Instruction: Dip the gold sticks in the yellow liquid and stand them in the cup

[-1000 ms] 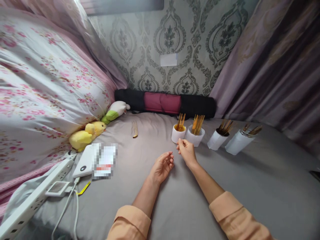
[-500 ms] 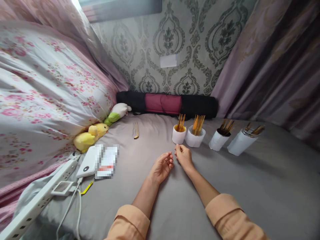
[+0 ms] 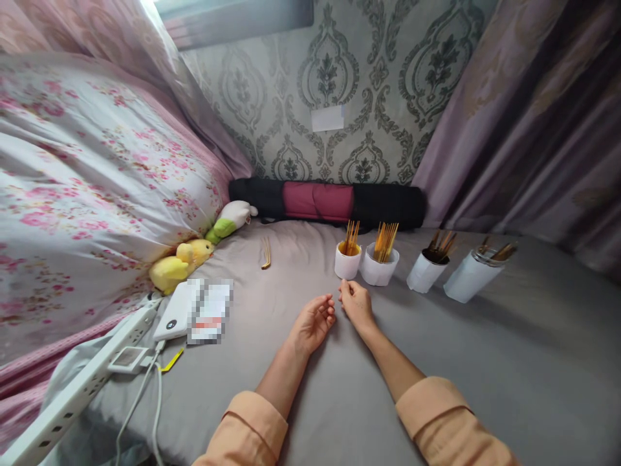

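Note:
My left hand (image 3: 315, 322) rests on the grey sheet (image 3: 272, 362), palm turned up and fingers loosely curled with small gaps; nothing lies in it. Close beside it, not touching, is my right hand (image 3: 355, 303), its fingers folded in and no object showing. Just beyond the right hand stands a short white-wrapped cup (image 3: 347, 265) with several thin sticks in it. A wider white-wrapped cup (image 3: 380, 272) next to it holds a thicker bunch of sticks. Farther right are a taller white-wrapped cup (image 3: 423, 277) and a white-wrapped jar (image 3: 464, 282), both with sticks. A few loose sticks (image 3: 266, 252) lie to the left.
At left are a white power bank (image 3: 175, 314), a blurred packet (image 3: 211, 310), a power strip (image 3: 97, 369) with cables, and plush toys, one a yellow chick (image 3: 172, 272). A black and maroon rolled bag (image 3: 320, 200) lies along the wall.
The view has shifted slightly, so the things at the left appear a little farther right. Both hands keep the same pose and place by the cups.

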A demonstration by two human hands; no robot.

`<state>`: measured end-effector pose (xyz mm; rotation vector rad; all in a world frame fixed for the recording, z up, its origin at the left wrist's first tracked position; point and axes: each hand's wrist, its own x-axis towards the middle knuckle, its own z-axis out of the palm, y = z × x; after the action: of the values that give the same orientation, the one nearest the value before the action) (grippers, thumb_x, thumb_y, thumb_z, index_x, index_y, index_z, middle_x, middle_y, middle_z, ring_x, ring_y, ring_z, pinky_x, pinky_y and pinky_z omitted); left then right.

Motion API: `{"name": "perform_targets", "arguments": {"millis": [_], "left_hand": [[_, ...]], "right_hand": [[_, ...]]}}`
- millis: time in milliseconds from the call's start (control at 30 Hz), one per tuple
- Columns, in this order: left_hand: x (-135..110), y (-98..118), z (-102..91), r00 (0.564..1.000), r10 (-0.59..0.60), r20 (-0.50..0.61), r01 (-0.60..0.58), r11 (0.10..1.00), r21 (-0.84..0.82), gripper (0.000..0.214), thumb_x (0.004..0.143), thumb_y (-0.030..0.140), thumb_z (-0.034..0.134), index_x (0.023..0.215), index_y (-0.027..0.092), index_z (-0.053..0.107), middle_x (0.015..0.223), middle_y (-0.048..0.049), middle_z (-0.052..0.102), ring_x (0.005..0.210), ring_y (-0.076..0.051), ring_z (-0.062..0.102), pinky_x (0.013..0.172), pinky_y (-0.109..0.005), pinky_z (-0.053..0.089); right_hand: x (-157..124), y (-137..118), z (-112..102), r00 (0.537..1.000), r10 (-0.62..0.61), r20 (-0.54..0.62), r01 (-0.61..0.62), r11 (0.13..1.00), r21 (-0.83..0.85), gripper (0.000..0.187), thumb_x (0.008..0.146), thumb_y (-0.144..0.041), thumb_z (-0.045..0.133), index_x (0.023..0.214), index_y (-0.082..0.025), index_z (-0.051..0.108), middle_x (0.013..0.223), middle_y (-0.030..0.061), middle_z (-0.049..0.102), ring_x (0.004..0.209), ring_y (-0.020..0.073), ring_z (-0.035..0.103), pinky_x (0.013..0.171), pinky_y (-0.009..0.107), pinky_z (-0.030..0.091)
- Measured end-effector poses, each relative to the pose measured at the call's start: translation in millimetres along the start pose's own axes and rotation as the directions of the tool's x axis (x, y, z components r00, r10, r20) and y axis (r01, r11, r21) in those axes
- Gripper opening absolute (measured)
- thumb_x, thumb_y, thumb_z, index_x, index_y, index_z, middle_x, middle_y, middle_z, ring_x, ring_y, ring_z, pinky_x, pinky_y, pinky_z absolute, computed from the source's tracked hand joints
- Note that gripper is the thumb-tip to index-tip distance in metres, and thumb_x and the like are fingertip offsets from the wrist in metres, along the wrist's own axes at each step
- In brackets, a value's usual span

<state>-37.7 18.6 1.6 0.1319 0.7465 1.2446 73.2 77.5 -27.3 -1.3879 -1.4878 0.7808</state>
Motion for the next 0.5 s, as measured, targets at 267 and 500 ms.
{"name": "perform_targets", "arguments": {"millis": [267,500], "left_hand": [[2.2,8.6,6.2,0.993,-0.004,-0.118,0.009,0.999,0.04,0.007,0.076,0.006,0.053,0.082,0.009,0.056,0.062,-0.0015,0.055,0.047,-0.004,0.05,0.044,-0.014,0.039],[6.6,20.8,7.4,0.979,0.048,-0.196,-0.016,0.986,0.163,0.007,0.074,0.005,0.053,0.079,0.01,0.055,0.06,-0.0003,0.054,0.044,-0.003,0.048,0.041,-0.014,0.037]], "right_hand": [[-1.3,-4.7,-1.4,1.0,0.006,0.012,-0.006,1.0,-0.021,0.044,0.083,-0.049,0.035,0.069,-0.016,0.058,0.053,0.0037,0.059,0.048,0.0131,0.054,0.048,0.022,0.038],[-0.8,-4.4,-2.2,0.999,0.025,0.02,-0.025,0.999,-0.045,0.045,0.082,-0.051,0.035,0.072,-0.015,0.06,0.056,0.0054,0.061,0.048,0.0142,0.054,0.048,0.023,0.039]]}}
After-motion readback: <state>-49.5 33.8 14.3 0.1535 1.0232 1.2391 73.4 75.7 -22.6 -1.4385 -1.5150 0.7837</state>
